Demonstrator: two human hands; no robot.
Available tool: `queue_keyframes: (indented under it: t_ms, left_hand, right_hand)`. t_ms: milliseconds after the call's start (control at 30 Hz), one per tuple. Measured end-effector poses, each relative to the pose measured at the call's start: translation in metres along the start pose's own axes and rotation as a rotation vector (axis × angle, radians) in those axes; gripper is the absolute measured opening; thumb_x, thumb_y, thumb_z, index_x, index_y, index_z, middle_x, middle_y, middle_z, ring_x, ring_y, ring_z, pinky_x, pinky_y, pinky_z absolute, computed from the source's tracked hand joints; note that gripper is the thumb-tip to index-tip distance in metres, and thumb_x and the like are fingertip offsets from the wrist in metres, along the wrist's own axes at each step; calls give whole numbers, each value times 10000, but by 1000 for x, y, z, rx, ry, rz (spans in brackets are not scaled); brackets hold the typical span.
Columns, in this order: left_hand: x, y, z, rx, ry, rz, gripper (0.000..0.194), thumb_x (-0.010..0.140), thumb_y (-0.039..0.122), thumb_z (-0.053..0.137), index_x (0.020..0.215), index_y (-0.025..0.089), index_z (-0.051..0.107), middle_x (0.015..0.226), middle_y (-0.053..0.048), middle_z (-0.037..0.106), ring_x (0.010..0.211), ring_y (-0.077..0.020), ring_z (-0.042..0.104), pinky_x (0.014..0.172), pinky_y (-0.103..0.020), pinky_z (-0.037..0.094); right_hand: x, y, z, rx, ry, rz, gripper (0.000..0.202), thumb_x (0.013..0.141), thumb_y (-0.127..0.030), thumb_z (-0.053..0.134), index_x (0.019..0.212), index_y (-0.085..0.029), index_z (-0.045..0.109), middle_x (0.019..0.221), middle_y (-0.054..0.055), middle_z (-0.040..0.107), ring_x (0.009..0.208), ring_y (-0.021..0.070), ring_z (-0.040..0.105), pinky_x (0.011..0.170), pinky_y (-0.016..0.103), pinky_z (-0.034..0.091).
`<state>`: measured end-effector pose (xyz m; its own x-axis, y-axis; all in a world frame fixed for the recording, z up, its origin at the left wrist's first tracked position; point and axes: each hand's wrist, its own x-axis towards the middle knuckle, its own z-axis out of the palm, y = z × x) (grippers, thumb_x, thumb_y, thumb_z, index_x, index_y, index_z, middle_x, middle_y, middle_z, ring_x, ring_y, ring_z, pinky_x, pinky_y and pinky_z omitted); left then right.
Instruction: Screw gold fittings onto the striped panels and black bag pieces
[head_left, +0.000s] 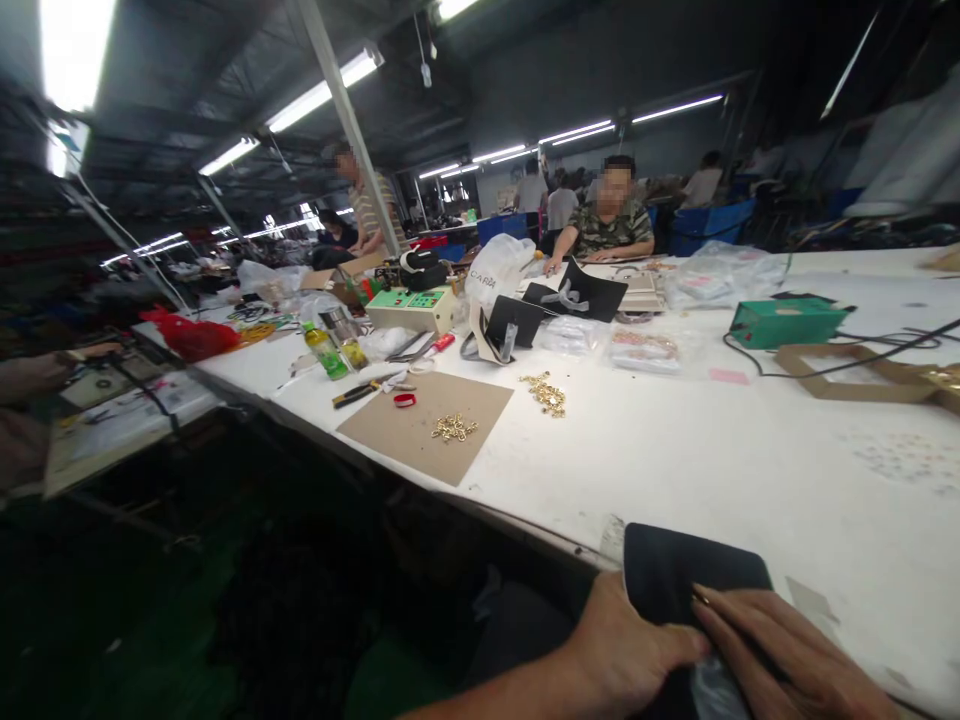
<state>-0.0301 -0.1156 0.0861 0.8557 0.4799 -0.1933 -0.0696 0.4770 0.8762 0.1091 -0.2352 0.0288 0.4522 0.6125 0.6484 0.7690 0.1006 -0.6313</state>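
At the table's near edge lies a flat black panel [667,560] with rounded corners, perhaps part of a bag. My left hand [626,640] grips its left side, the thumb lying across its face. Over the right part of the panel is my right hand [795,655], its fingers close together at a small gold-coloured piece [699,597]. How firmly they pinch this piece is hard to see. Clear plastic film [716,690] shows below the fingers, and the panel's lower part is covered by both hands.
Gold chain pieces [454,428] lie on a brown board [420,440], with more gold pieces [546,394] beside it. Pliers [360,393], a green-labelled bottle [324,350], black bag parts [577,290] and a green box with cables [787,322] stand farther back. A person [611,225] sits across the table.
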Motion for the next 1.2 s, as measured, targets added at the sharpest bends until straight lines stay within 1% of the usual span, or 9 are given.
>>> queue_keyframes:
  t_ms: [233,400,467,667,767,833,900,1033,1200]
  left_hand:
    - [5,8,-18,148,-116,-64,593,574,352,970,1109,158,806,1074,-100,803,1045,-332,730,1027,-466,534]
    - [21,18,-28,293,-251,-178,459,643,317,926,1058,156,812,1028,-80,812,961,-295,742,917,-402,556]
    - [23,22,-25,309,-200,-155,487,663,290,917,1117,161,796,1064,-87,814,984,-294,745,911,-394,561]
    - [26,29,-13,185,-71,-190,514,671,275,931,1140,131,776,1092,-129,820,998,-307,763,931,-415,587]
    - [29,28,-13,90,-22,-224,513,663,259,942,1124,110,775,1110,-153,818,967,-302,772,935,-421,594]
    - [30,26,-14,28,4,-258,491,696,268,931,1130,103,771,1107,-164,817,943,-298,778,927,-425,598]
    - [27,23,-16,-27,-35,-252,476,762,297,900,1178,111,760,1136,-163,812,979,-294,778,955,-417,591]
    - [12,15,-18,-22,-218,-301,436,872,379,823,1208,109,760,1177,-167,803,1039,-294,772,991,-404,580]
    - [-4,3,-20,39,-100,-397,478,805,389,876,1170,99,770,1052,-161,830,933,-301,790,906,-409,609]
  right_hand:
    - [19,-17,-25,-23,-373,23,232,1014,-321,621,1130,-382,812,925,58,763,813,248,745,678,348,625]
    - [52,-23,-41,100,-608,38,215,1053,-325,614,1113,-293,818,955,33,741,863,171,703,756,288,562]
    - [57,-23,-42,155,-539,126,184,1032,-345,656,1113,-294,814,956,24,726,878,170,694,771,287,561]
    - [35,-14,-35,-10,186,463,582,850,-529,816,1350,-259,690,1310,102,663,1145,297,652,1005,482,550]
    - [14,-16,-35,312,65,818,678,821,-589,819,1382,-244,662,1308,115,703,1108,331,698,953,495,583]
    - [5,-21,-36,625,-47,1015,564,833,-590,812,1250,-219,730,1134,102,776,987,319,743,879,459,610]
    - [5,-23,-37,802,-10,1112,474,803,-557,852,1098,-197,764,1000,86,801,892,298,760,817,417,620]
    - [22,-15,-36,849,224,1148,475,719,-510,911,1028,-189,749,925,69,801,833,281,758,752,385,621]
    - [26,-7,-33,518,317,924,540,810,-514,828,1223,-191,699,1174,105,754,1075,303,711,925,439,584]
